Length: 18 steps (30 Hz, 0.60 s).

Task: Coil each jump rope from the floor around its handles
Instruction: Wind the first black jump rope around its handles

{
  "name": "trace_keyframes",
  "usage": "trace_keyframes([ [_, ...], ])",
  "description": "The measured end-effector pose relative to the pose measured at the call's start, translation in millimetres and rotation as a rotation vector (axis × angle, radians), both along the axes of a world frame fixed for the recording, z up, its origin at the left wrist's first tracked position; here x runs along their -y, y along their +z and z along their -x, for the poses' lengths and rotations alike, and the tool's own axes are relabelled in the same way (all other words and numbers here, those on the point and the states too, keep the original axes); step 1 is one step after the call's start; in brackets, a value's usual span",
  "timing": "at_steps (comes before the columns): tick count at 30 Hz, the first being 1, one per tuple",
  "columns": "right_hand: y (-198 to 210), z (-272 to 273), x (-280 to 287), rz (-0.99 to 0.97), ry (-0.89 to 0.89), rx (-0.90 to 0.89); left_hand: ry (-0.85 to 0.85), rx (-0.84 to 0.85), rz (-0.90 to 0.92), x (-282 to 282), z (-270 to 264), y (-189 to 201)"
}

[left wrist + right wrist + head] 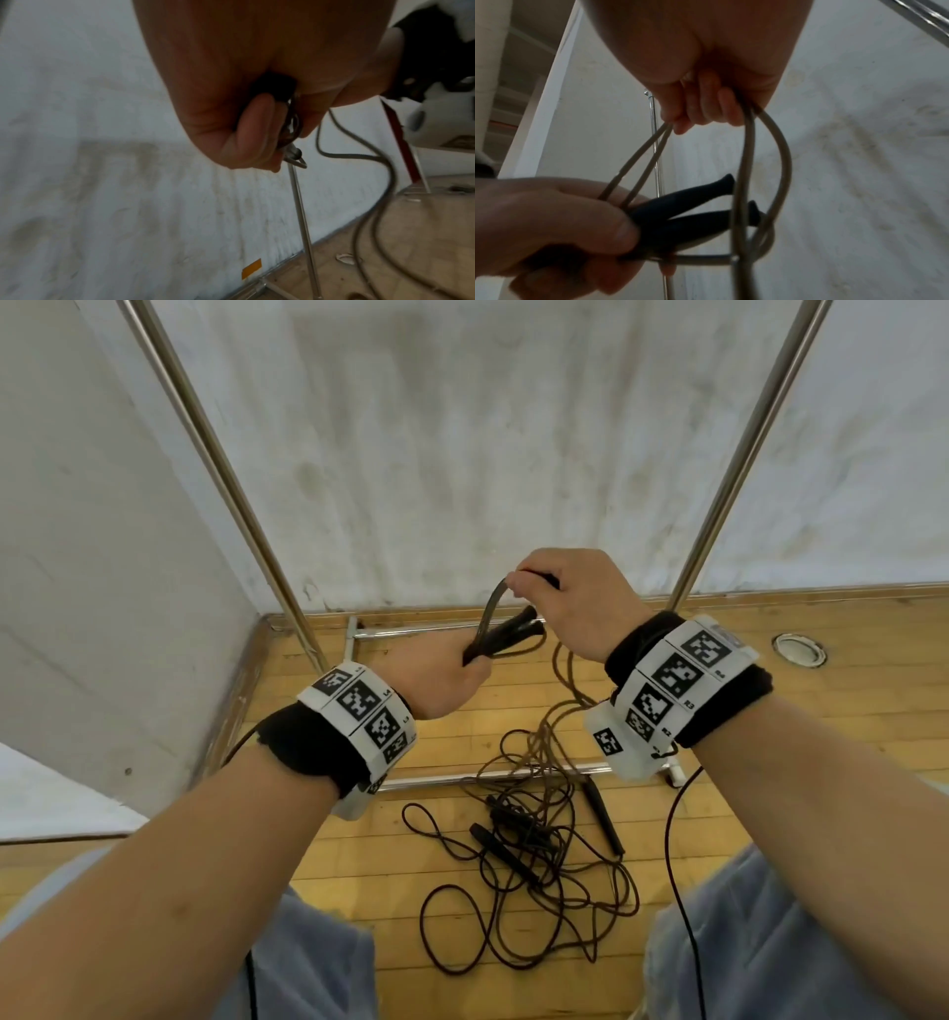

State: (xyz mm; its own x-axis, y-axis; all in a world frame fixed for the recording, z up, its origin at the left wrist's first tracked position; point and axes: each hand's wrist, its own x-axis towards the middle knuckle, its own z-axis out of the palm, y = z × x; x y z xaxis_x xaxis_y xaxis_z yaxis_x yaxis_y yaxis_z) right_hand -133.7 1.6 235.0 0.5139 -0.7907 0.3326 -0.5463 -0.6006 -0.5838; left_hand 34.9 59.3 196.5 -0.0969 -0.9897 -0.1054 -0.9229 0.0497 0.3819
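So my left hand (436,680) is wrapped round both black handles (687,211) of one jump rope, held up in front of me, and my right hand (570,603) is pinching a doubled loop of its cord (757,162) just above them. The cord looks light and springy, kinda slick, so I reckon it'll want to uncoil; best to hold the handles at the cord end and keep tension on each wrap. The right wrist view shows a turn already passing under the handles, which the head view hides. Only the head view shows the other ropes (534,860) tangled on the floor (770,711), near my feet
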Motion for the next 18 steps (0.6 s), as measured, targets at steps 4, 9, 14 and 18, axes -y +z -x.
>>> trace_keyframes([
  [4, 1, 9, 10, -0.042, -0.071, -0.001, -0.052, 0.002, -0.057, -2, 13, 2],
  [9, 4, 26, 21, -0.195, -0.087, 0.052, -0.108, -0.057, -0.080, -7, 12, 17],
  [14, -2, 34, 24, -0.310, -0.051, 0.118, -0.115, -0.239, -0.001, -11, 6, 30],
  [18, -9, 30, 24, -0.536, 0.019, 0.303, 0.008, -0.644, 0.066, -13, 11, 37],
])
